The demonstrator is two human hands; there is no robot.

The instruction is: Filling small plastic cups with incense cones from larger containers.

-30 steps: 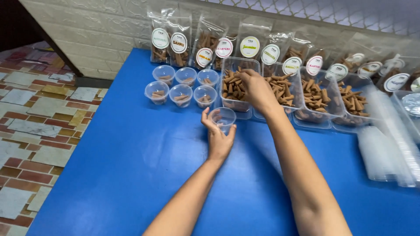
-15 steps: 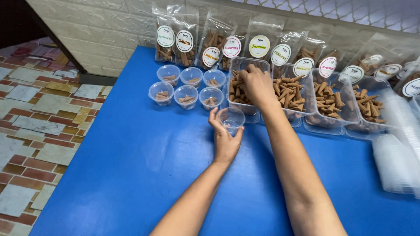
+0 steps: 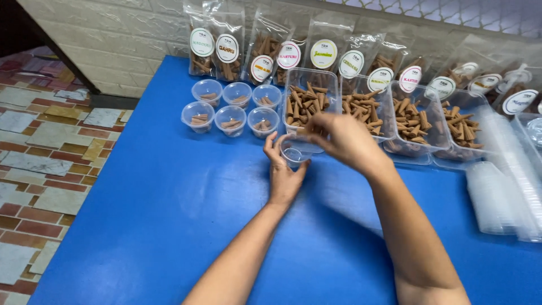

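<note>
My left hand (image 3: 282, 169) cups a small clear plastic cup (image 3: 294, 153) that stands on the blue table (image 3: 169, 214). Just above and to the right of that cup hovers my right hand (image 3: 341, 138), its fingers pinched together; a few brown incense cones seem to be in them, but blur hides the detail. Behind the cup sits a clear tray of brown cones (image 3: 309, 100).
Six small filled cups (image 3: 231, 110) stand in two rows at the left. More trays of cones (image 3: 412, 121) run to the right, with labelled clear bags (image 3: 226, 48) against the wall behind. Stacked empty cups (image 3: 497, 192) lie at the right edge. Tiled floor lies left.
My right hand has left the cone tray and come back toward me over the small cup. The left hand stays on the cup.
</note>
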